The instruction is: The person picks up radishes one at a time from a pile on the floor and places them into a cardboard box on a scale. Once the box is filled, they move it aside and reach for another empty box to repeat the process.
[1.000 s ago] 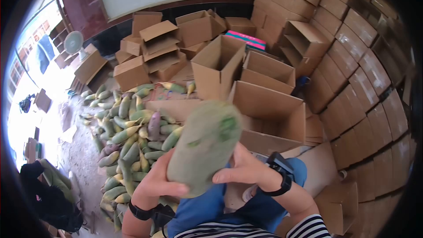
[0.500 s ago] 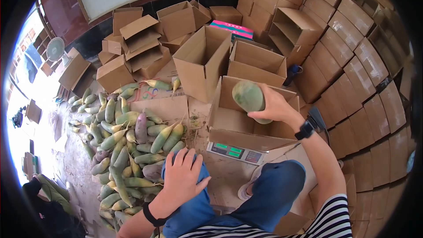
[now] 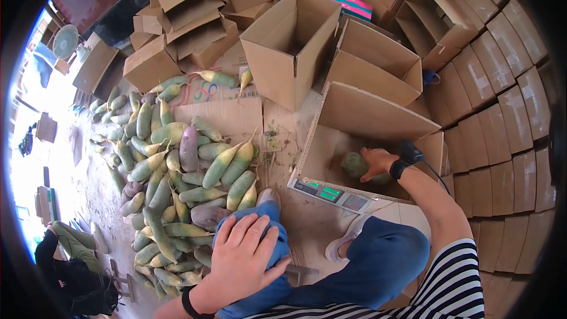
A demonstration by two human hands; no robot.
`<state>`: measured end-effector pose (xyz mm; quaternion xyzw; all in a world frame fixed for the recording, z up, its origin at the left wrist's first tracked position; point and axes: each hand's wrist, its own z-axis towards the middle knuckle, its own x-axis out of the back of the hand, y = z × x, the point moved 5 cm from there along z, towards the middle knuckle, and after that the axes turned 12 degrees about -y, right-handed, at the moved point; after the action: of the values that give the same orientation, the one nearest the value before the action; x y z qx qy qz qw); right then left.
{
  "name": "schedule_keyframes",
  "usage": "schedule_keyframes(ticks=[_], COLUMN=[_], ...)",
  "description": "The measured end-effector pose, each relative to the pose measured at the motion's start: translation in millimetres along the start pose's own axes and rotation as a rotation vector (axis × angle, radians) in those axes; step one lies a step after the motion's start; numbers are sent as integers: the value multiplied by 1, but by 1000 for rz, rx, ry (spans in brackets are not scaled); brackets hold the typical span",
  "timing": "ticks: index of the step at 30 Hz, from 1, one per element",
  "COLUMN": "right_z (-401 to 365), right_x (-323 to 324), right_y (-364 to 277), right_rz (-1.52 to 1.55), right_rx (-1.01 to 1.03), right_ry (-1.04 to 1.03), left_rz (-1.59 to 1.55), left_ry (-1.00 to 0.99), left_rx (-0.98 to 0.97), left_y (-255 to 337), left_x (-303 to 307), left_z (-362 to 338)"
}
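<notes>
My right hand (image 3: 381,164) is down inside an open cardboard box (image 3: 378,109), its fingers closed around a large green radish (image 3: 352,166) low in the box. Part of the radish is hidden by the hand. The box stands on a digital scale (image 3: 329,192) with green lit displays. My left hand (image 3: 245,254) lies on my left knee, fingers spread and holding nothing. Close to it on the left is a big pile of green radishes (image 3: 215,165), with a purplish one (image 3: 189,149) among them.
Open boxes (image 3: 289,29) stand behind the scale, and more lie at the back left. Stacked cartons (image 3: 502,100) wall off the right side. Further left are a fan (image 3: 65,42) and another person (image 3: 77,260) at the lower left.
My right hand has lowered the radish from the box's opening down into it. The left hand stays on the knee. The view has tilted downward and shifted.
</notes>
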<state>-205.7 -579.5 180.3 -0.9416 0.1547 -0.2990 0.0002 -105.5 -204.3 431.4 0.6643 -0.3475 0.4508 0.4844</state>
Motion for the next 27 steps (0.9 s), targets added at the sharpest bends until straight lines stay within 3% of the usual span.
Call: schedule_keyframes(ticks=[8,11,12,13,15,16,18,19,21,27], right_z=[-8,-62,-95,-124,-174,-188,-204,-203,-194,-196], right_x=[6,53,70,80,78,69,45,29,7,1], right_y=[-20,-38,-54,-69,-91,-98,-102,-102,-84,-89], right_rz=[51,104,237,307,594,538,177,163,139,17], right_rx=[-62,139,205,283,381,436,297,306,3,-22], right_ry=[-22,419,450,425,187,181,304,305,333,290], left_rz=[-14,-9,-8,-4,3,-6,-12,-11,-19,-47], left_ry=[15,43,42,40,44,59,94,103,92,144], left_rx=[-12,5,-1,-9,-5,-19,-41,-27,-65,-92], left_y=[1,1,3,4,3,5,7,6,8,9], left_x=[-3,-3,-3,-3,-4,-5,-10,-11,-14,-18], left_z=[1,-4,-4,-4,-6,-7,-9,-9,-10,-22])
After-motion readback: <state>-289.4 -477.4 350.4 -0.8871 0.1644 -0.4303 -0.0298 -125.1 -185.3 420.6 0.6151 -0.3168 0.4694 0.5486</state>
